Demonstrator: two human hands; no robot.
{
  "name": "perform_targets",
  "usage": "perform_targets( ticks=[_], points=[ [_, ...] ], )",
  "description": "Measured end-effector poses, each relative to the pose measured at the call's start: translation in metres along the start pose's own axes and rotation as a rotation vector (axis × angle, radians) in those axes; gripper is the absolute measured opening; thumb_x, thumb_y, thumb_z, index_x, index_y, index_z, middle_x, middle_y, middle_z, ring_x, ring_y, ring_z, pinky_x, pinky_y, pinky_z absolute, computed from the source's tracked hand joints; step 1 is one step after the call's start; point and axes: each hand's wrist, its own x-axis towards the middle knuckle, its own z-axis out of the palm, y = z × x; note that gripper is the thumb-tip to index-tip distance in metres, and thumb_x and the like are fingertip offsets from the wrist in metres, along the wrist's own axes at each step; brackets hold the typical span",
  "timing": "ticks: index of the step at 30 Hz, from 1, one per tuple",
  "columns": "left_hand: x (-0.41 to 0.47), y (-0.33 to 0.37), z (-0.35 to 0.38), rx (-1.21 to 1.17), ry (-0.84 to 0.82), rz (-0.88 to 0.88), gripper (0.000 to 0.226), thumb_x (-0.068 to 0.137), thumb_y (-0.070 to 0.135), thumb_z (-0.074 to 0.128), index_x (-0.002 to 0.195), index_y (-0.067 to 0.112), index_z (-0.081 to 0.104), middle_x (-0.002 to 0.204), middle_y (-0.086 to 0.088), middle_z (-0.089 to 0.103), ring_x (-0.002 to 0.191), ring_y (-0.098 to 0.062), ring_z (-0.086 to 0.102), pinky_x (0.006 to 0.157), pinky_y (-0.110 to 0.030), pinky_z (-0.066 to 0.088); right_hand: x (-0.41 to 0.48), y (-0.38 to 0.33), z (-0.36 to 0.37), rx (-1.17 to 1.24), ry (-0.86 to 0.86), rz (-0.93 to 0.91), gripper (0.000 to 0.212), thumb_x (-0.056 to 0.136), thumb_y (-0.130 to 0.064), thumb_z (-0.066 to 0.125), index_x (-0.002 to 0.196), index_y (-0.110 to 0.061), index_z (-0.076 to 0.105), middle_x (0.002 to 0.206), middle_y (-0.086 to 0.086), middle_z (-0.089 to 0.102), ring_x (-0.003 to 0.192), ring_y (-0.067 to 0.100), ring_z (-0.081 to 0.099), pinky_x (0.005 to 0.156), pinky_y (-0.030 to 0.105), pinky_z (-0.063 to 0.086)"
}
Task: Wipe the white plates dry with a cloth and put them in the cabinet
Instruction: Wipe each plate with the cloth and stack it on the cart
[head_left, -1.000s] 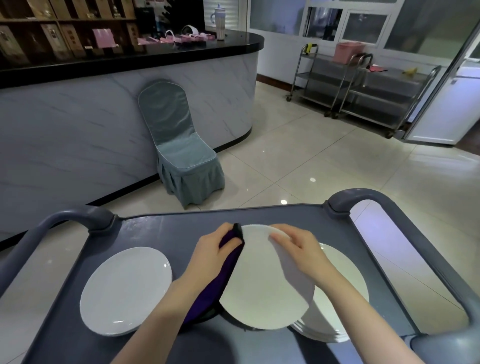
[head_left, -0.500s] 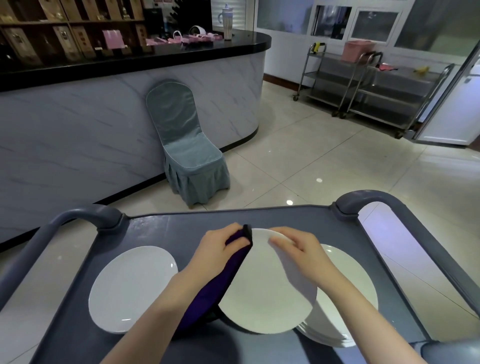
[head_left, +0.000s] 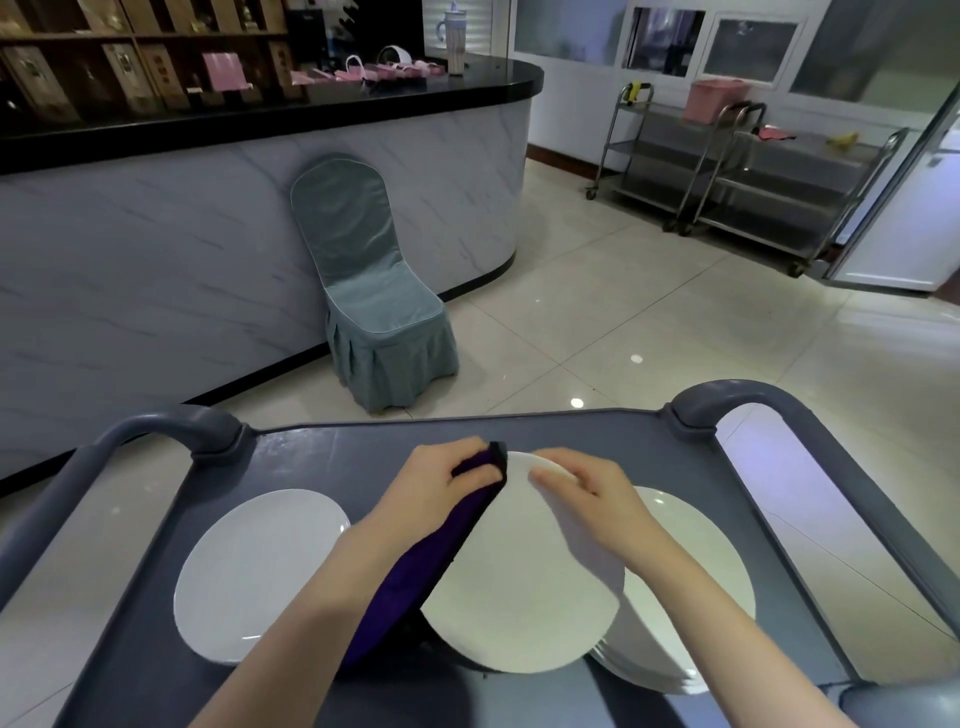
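Note:
A white plate (head_left: 519, 587) is held tilted above the grey cart top (head_left: 322, 457). My left hand (head_left: 431, 488) presses a dark purple cloth (head_left: 426, 566) against the plate's left rim and underside. My right hand (head_left: 587, 499) grips the plate's far rim. Under it on the right lies a stack of several white plates (head_left: 696, 582). A single white plate (head_left: 260, 571) lies flat on the cart's left side.
The cart has curved grey handles at left (head_left: 171, 421) and right (head_left: 748, 400). Beyond it a covered grey-green chair (head_left: 374, 301) stands against a marble counter (head_left: 156, 244). Steel trolleys (head_left: 737, 176) stand at the far right on the tiled floor.
The view has shifted slightly, so the scene sits more to the right. My left hand with the cloth has slid a little up along the plate's far rim toward my right hand.

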Motion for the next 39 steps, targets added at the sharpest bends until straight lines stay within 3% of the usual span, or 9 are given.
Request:
perform_targets(
  ticks=[3, 7, 10, 14, 17, 19, 24, 31, 39],
  points=[
    [-0.005, -0.004, 0.001, -0.139, 0.155, -0.091, 0.028, 0.095, 0.022, 0.062, 0.071, 0.037, 0.059, 0.067, 0.017, 0.062, 0.065, 0.003, 0.052, 0.063, -0.015, 0.041, -0.002, -0.002, -0.005, 0.162, 0.125, 0.02, 0.021, 0.099, -0.012, 0.059, 0.102, -0.023, 0.076, 0.101, -0.013, 0.077, 0.096, -0.001, 0.068, 0.08, 0.01, 0.047],
    [-0.015, -0.014, 0.022, -0.395, 0.555, -0.353, 0.019, 0.095, 0.028, 0.058, 0.078, 0.022, 0.063, 0.073, 0.005, 0.065, 0.065, -0.003, 0.053, 0.067, -0.025, 0.047, -0.005, -0.004, 0.009, 0.597, 0.434, 0.093, 0.023, 0.1, -0.006, 0.055, 0.101, -0.016, 0.075, 0.091, -0.007, 0.078, 0.08, 0.004, 0.072, 0.063, 0.012, 0.052],
    [-0.02, -0.016, 0.027, -0.481, 0.639, -0.4, 0.018, 0.094, 0.032, 0.056, 0.078, 0.025, 0.064, 0.071, 0.009, 0.064, 0.06, 0.0, 0.052, 0.058, -0.017, 0.047, -0.011, 0.0, 0.017, 0.605, 0.416, 0.121, 0.023, 0.101, -0.009, 0.053, 0.108, -0.018, 0.073, 0.1, -0.005, 0.077, 0.09, 0.009, 0.073, 0.067, 0.016, 0.055],
    [-0.014, -0.015, 0.009, -0.279, 0.6, -0.244, 0.022, 0.094, 0.023, 0.06, 0.072, 0.027, 0.059, 0.067, 0.013, 0.062, 0.061, 0.0, 0.05, 0.057, -0.007, 0.041, -0.004, 0.01, -0.01, 0.176, 0.221, 0.048, 0.029, 0.097, -0.011, 0.061, 0.119, -0.03, 0.064, 0.108, -0.005, 0.074, 0.097, 0.02, 0.069, 0.087, 0.04, 0.053],
    [-0.007, -0.007, 0.001, -0.126, 0.428, -0.075, 0.024, 0.093, 0.021, 0.064, 0.073, 0.034, 0.059, 0.069, 0.013, 0.064, 0.064, 0.0, 0.053, 0.061, -0.011, 0.042, 0.008, 0.005, -0.019, -0.19, 0.044, -0.021, 0.033, 0.095, -0.032, 0.063, 0.118, -0.053, 0.055, 0.102, -0.015, 0.072, 0.089, 0.008, 0.065, 0.084, 0.025, 0.049],
    [-0.003, -0.004, 0.0, -0.068, 0.304, -0.011, 0.02, 0.092, 0.022, 0.066, 0.078, 0.035, 0.061, 0.072, 0.013, 0.066, 0.068, 0.0, 0.056, 0.065, -0.013, 0.043, 0.013, 0.004, -0.015, -0.311, 0.004, -0.051, 0.025, 0.097, -0.04, 0.059, 0.118, -0.054, 0.053, 0.098, -0.017, 0.072, 0.09, 0.003, 0.064, 0.081, 0.015, 0.046],
    [-0.005, -0.003, 0.005, -0.093, 0.22, -0.017, 0.03, 0.092, 0.019, 0.065, 0.072, 0.04, 0.058, 0.068, 0.016, 0.063, 0.065, 0.004, 0.054, 0.063, -0.008, 0.04, 0.016, 0.009, 0.0, -0.285, 0.064, -0.142, 0.016, 0.101, -0.027, 0.057, 0.114, -0.031, 0.067, 0.096, -0.021, 0.072, 0.089, 0.003, 0.065, 0.081, 0.016, 0.045],
    [-0.023, -0.019, 0.018, -0.319, 0.434, -0.255, 0.02, 0.097, 0.019, 0.056, 0.079, 0.023, 0.061, 0.075, 0.009, 0.067, 0.067, 0.0, 0.056, 0.062, -0.01, 0.044, 0.003, 0.011, -0.002, 0.074, 0.306, -0.051, 0.045, 0.1, -0.016, 0.054, 0.096, -0.059, 0.067, 0.105, -0.03, 0.07, 0.102, -0.012, 0.062, 0.078, 0.001, 0.041],
    [0.0, 0.004, -0.004, 0.035, 0.096, 0.049, 0.025, 0.094, 0.024, 0.064, 0.074, 0.035, 0.054, 0.066, 0.014, 0.059, 0.062, 0.001, 0.049, 0.06, -0.013, 0.038, 0.005, 0.005, 0.006, -0.233, 0.111, -0.104, 0.018, 0.103, -0.033, 0.051, 0.107, -0.049, 0.058, 0.103, -0.034, 0.066, 0.098, -0.009, 0.06, 0.08, 0.004, 0.039]
  ],
)
